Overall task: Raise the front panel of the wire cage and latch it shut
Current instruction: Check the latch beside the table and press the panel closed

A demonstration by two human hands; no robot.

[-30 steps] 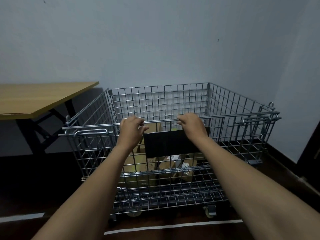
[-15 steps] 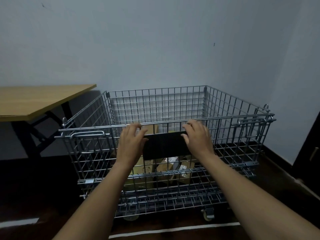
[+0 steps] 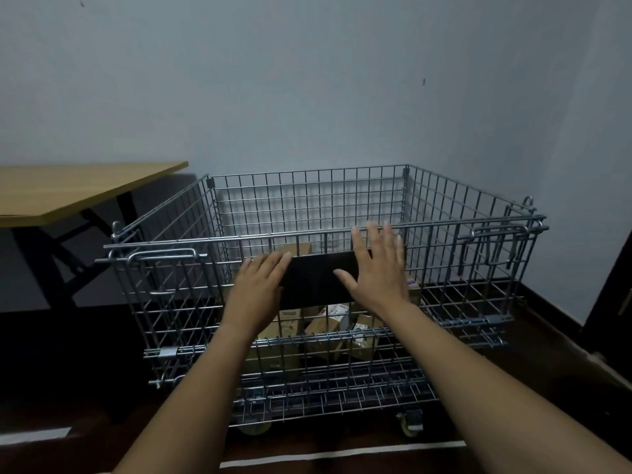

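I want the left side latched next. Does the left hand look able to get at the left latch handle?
Probably yes. The left hand is open beside the black plate, and only bare front panel wire lies between it and the left latch handle.

Table (image 3: 68,193): light wooden top at the left, its near corner pointing toward the back wall, carried on a black crossed frame (image 3: 65,254)
Wall (image 3: 307,90): plain pale blue-grey, with two small dark marks, one high at the left and one at the right
Side wall (image 3: 588,172): same pale colour, meeting the back wall in a corner at the right
Floor (image 3: 68,371): very dark, nearly black
Floor line (image 3: 342,455): white strip running across the bottom, with a second short piece at the far left
Skirting (image 3: 547,313): dark band along the foot of the right wall
Door or cabinet (image 3: 615,295): dark upright edge at the far right, too dim to tell which
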